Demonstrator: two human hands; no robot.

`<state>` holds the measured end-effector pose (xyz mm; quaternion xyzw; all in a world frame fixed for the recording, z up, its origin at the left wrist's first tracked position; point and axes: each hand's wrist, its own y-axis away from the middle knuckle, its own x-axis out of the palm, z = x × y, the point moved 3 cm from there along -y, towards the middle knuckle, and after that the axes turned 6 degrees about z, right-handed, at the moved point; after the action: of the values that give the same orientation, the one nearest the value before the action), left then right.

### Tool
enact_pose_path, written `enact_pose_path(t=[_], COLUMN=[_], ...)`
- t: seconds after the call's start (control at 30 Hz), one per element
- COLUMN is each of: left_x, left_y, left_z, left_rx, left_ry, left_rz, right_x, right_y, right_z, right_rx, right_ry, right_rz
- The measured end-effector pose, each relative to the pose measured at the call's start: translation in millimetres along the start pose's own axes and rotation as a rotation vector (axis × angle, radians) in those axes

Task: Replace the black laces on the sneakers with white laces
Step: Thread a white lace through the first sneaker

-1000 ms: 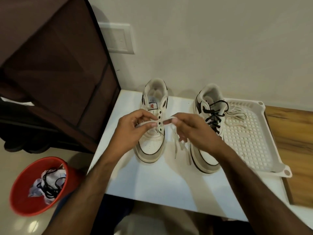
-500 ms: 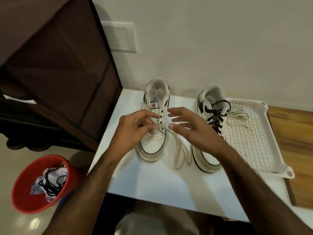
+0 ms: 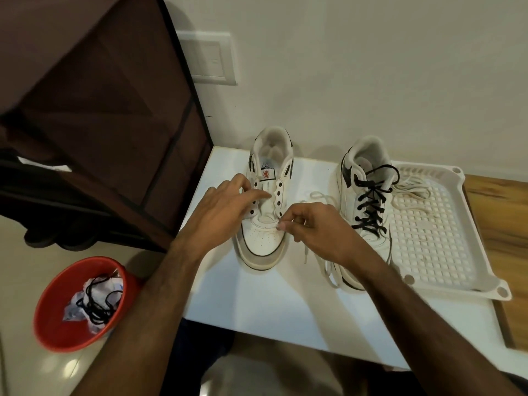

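Middle of the frame: the unlaced sneaker (image 3: 264, 221) has bare eyelets, right hand (image 3: 315, 228) pinching the white lace (image 3: 320, 195) at its toe. Left hand (image 3: 225, 207) rests loose-fingered on its left edge. Black-laced sneaker (image 3: 367, 201) sits right, touching the tray (image 3: 445, 224).

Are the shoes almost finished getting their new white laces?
Not yet. Done: the left sneaker has no black lace, and a black lace lies in the red bin. In hand: the right hand pinches a white lace at the lowest eyelet while the left hand rests on the shoe. Left: lacing it up, then the right sneaker, which has black laces.
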<state>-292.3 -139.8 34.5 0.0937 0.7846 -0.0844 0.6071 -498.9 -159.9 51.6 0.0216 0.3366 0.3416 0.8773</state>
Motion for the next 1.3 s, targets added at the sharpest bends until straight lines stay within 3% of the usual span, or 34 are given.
enact_pose_path(t=[0.23,0.43,0.67,1.3], left_x=[-4.2,-8.2,-7.7,-10.2], left_y=[-1.2,2.2,4.1,13.2], left_z=[6.9,2.7,-0.9,-3.8], left_rx=[0.034,0.101,0.156,0.093], left_ry=[0.013,0.278,0.361,0.442], left_rz=[0.048,0.112,0.163,0.195], right_x=[3.7,3.3,17.3,36.1], right_y=[-1.7,0.7,3.1,-6.7], right_z=[0.0,7.2,12.4,15.2], right_rx=[-0.019,-0.090,-0.142,-0.092], right_ry=[0.039,0.152,0.335,0.262], right_rz=[-0.146,-0.228,-0.295,-0.220])
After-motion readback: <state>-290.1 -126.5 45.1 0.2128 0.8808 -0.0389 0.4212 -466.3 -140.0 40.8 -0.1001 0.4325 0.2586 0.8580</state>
